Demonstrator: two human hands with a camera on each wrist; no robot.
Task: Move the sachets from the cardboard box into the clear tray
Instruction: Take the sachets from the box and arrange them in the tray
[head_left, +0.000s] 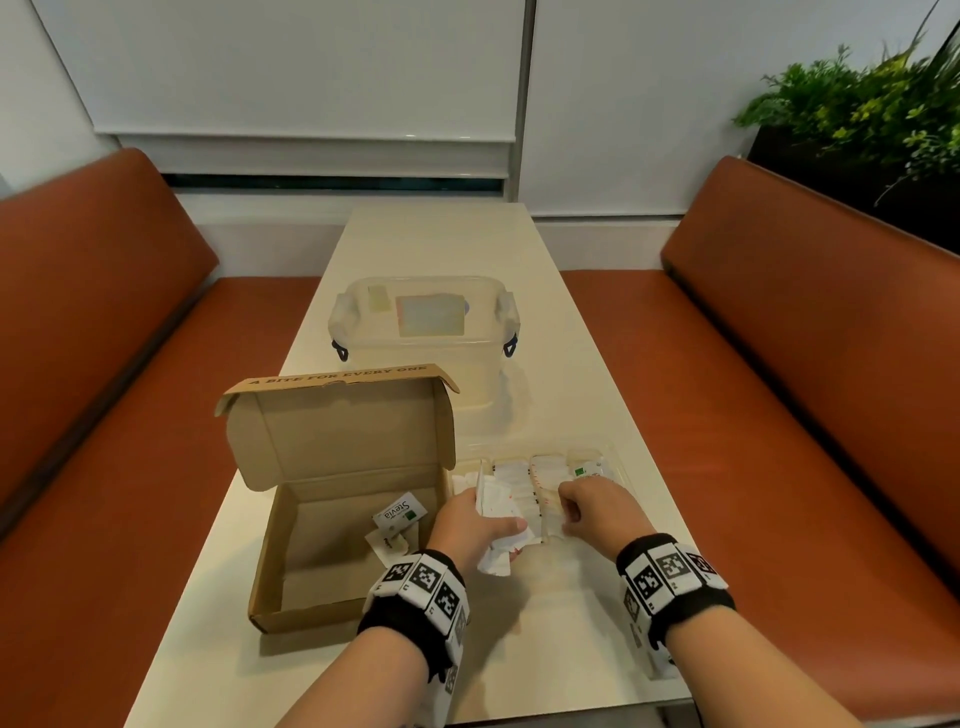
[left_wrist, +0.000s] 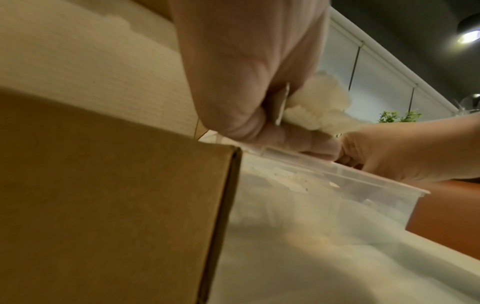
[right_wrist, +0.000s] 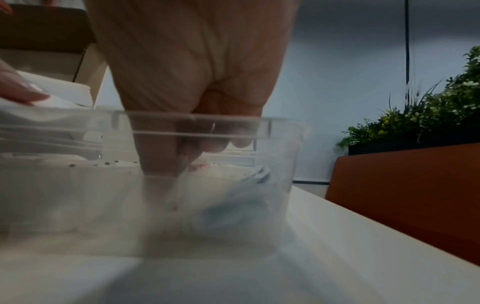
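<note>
The open cardboard box (head_left: 322, 545) sits on the left of the table, with a Stevia sachet (head_left: 399, 512) and another sachet (head_left: 387, 545) against its right wall. Just to its right stands the clear tray (head_left: 613, 467), with several white sachets lined up in its compartments. My left hand (head_left: 488, 519) grips a bundle of white sachets (head_left: 496, 561) over the tray's left end; the bundle (left_wrist: 317, 102) also shows in the left wrist view. My right hand (head_left: 569, 512) reaches down into the tray (right_wrist: 207, 123), thumb and forefinger pinched together on a sachet among those lying there.
A lidded clear storage container (head_left: 423, 332) stands on the table (head_left: 436, 244) behind the box and tray. Orange benches (head_left: 805, 389) run along both sides. A planter with green leaves (head_left: 857, 114) sits at the back right.
</note>
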